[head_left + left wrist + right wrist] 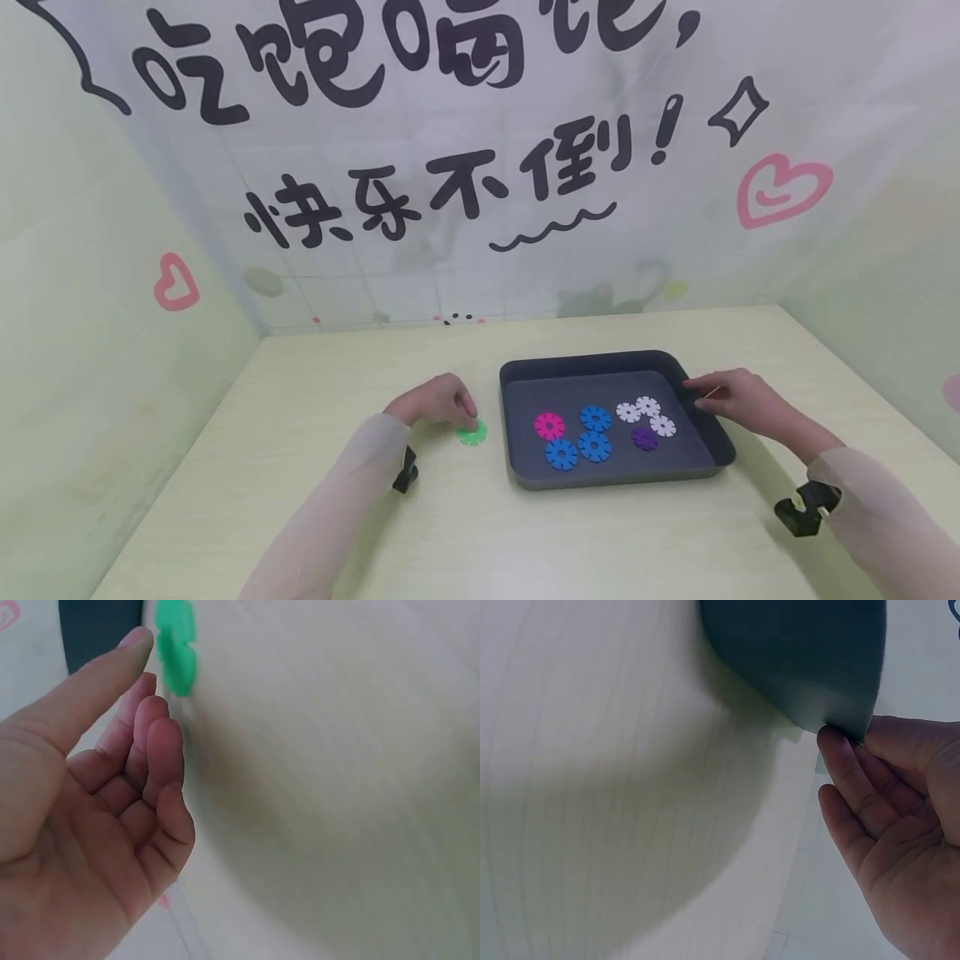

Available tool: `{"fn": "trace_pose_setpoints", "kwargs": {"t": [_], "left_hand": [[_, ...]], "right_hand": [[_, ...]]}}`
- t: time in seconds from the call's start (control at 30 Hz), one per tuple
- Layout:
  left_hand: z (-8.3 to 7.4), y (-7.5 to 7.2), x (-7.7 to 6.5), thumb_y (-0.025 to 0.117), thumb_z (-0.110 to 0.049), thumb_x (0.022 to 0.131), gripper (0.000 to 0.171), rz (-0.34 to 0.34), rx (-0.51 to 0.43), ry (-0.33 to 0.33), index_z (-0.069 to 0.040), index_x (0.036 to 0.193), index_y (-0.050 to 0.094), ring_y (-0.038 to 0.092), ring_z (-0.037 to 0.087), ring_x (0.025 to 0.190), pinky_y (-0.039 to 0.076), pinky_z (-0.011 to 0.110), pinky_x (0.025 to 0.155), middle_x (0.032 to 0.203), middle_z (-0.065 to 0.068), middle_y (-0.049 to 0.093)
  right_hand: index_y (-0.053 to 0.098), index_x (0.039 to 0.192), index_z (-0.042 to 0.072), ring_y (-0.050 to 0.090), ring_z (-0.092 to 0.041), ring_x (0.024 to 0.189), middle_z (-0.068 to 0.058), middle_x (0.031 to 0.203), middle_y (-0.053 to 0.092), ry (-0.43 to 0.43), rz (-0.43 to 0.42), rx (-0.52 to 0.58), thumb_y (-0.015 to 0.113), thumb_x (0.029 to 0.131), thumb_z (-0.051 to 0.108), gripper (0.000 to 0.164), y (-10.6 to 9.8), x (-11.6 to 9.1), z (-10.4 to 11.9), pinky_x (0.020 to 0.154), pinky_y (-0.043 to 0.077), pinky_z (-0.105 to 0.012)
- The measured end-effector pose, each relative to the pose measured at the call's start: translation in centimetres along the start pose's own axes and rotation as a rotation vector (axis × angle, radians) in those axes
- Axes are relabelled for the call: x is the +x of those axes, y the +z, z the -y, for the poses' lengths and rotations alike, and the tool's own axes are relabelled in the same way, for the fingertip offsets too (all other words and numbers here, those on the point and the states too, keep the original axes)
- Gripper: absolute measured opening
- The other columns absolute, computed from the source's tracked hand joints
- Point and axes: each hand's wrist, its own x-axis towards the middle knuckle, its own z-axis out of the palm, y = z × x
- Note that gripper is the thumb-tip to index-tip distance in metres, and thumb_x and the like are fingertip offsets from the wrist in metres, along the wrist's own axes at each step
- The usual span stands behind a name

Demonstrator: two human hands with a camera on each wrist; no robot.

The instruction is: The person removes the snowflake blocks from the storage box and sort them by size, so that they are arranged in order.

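Observation:
A green notched plastic disc [472,433] lies on the table just left of the dark grey tray [622,482]. My left hand [438,400] reaches over it, fingertips right at its edge; in the left wrist view, the thumb [112,679] and loosely bent fingers point toward the green disc [177,652]. With thumb and fingers, my right hand [742,400] pinches the tray's right wall, which shows as a dark side [802,660] in the right wrist view. Inside the tray lie a pink disc [550,426], three blue discs [595,446], three white discs [628,412] and a purple disc [644,439].
The pale wooden table [525,550] runs back to a light wall sheet [420,283] with black lettering. More sheeting [97,333] encloses the table on the left and right. A small black device [806,508] sits at each wrist.

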Motion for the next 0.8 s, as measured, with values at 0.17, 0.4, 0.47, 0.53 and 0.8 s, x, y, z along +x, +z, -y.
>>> {"fn": "trace_pose_setpoints", "kwargs": {"t": [0.17,0.4,0.47,0.53,0.8], "left_hand": [[-1.5,-0.7,0.3,0.073,-0.012,0.077,0.011,-0.008,-0.043,0.069,-0.007,0.085,0.068,0.055,0.012,0.071,0.045,0.026,0.069,0.077,-0.001,0.063],[-6.0,-0.7,2.4,0.072,-0.009,0.078,0.010,0.065,-0.011,0.201,-0.006,0.087,0.068,0.058,0.011,0.069,0.047,0.023,0.067,0.077,-0.001,0.065],[-7.4,-0.4,3.1,0.072,-0.010,0.079,0.012,0.089,0.014,0.217,-0.006,0.089,0.068,0.059,0.011,0.069,0.047,0.022,0.068,0.077,-0.002,0.065],[-8.6,0.0,4.0,0.072,-0.011,0.079,0.015,0.110,0.029,0.232,-0.005,0.092,0.068,0.059,0.011,0.070,0.047,0.022,0.068,0.078,-0.002,0.065],[-11.9,2.3,7.4,0.073,-0.013,0.079,0.025,0.165,0.046,0.272,-0.002,0.100,0.066,0.057,0.009,0.071,0.046,0.018,0.068,0.080,-0.001,0.064]], "right_hand": [[0.060,0.105,-0.013,0.064,-0.027,0.077,-0.021,0.092,0.064,-0.007,0.000,-0.005,0.065,0.079,-0.002,0.029,0.0,0.0,-0.1,0.061,0.049,-0.026],[0.060,0.106,-0.013,0.064,-0.028,0.077,-0.023,0.094,0.064,-0.007,-0.001,-0.005,0.065,0.079,-0.002,0.029,-0.1,-0.1,-0.1,0.062,0.049,-0.027],[0.060,0.106,-0.013,0.064,-0.027,0.077,-0.023,0.095,0.064,-0.005,0.000,-0.004,0.065,0.079,-0.002,0.030,0.0,0.0,-0.2,0.062,0.049,-0.027],[0.060,0.106,-0.013,0.064,-0.027,0.077,-0.023,0.095,0.064,-0.007,0.002,-0.008,0.064,0.079,-0.002,0.029,0.0,0.0,-0.2,0.061,0.049,-0.026],[0.061,0.105,-0.013,0.064,-0.022,0.074,-0.021,0.093,0.065,-0.030,-0.010,-0.012,0.067,0.078,0.000,0.030,0.0,0.0,-0.4,0.060,0.049,-0.027]]}}
